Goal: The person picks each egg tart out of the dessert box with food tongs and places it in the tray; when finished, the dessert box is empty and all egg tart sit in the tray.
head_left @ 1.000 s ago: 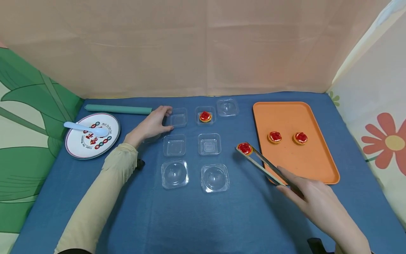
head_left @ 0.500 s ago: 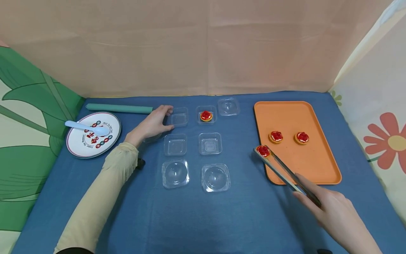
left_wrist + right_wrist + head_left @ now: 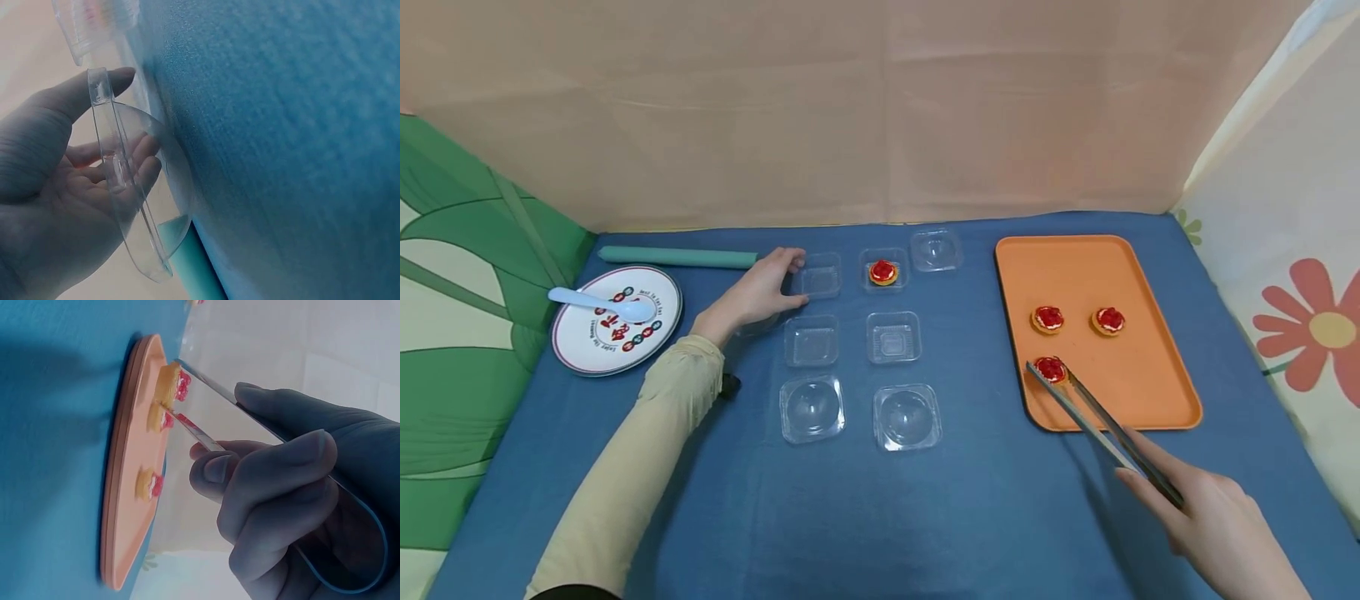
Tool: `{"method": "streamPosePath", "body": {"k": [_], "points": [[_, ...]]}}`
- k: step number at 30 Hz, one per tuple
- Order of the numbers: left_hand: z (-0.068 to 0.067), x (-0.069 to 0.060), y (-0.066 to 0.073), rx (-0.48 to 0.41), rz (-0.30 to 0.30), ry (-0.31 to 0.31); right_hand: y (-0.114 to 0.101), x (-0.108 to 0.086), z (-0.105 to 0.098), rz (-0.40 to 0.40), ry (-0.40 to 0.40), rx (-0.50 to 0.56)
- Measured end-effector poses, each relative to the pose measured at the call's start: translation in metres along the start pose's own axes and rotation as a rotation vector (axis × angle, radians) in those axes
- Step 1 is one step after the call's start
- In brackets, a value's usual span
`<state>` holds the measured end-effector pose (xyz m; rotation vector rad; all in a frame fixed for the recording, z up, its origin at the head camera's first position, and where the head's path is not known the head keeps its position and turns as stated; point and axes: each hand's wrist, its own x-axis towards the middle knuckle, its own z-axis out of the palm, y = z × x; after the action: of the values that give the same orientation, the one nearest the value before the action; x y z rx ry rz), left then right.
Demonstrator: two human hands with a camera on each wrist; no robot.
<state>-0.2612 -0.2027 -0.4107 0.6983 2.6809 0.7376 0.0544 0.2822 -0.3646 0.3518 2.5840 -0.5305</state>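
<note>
My left hand (image 3: 758, 292) stays at the left edge of a clear plastic box (image 3: 823, 277), its thumb at the near corner and its fingers at the far corner. A clear domed lid (image 3: 172, 169) stands in front of that hand in the left wrist view; in the head view the forearm covers most of it. My right hand (image 3: 1213, 508) grips metal tongs (image 3: 1131, 458). Between their tips is a small tart (image 3: 1051, 369) with red topping, over the near-left part of the orange tray (image 3: 1123, 275). Whether this tart touches the tray is unclear.
Two similar tarts (image 3: 1047, 319) lie on the tray. Another tart (image 3: 883, 272) sits in a clear box, with more clear boxes and domed lids (image 3: 907, 418) around it. At left are a plate (image 3: 580, 342), a pale blue spoon (image 3: 632, 311) and a green roll (image 3: 677, 257).
My right hand has moved right and nearer with the tongs, carrying the tart from the blue cloth to above the orange tray. The left hand has held its place.
</note>
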Motion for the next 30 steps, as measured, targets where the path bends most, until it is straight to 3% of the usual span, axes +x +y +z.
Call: {"method": "streamPosePath", "body": {"k": [30], "points": [[-0.001,-0.001,0.004,-0.006,-0.018,-0.021,0.013,-0.004,0.016,0.064,-0.002,0.032]]}}
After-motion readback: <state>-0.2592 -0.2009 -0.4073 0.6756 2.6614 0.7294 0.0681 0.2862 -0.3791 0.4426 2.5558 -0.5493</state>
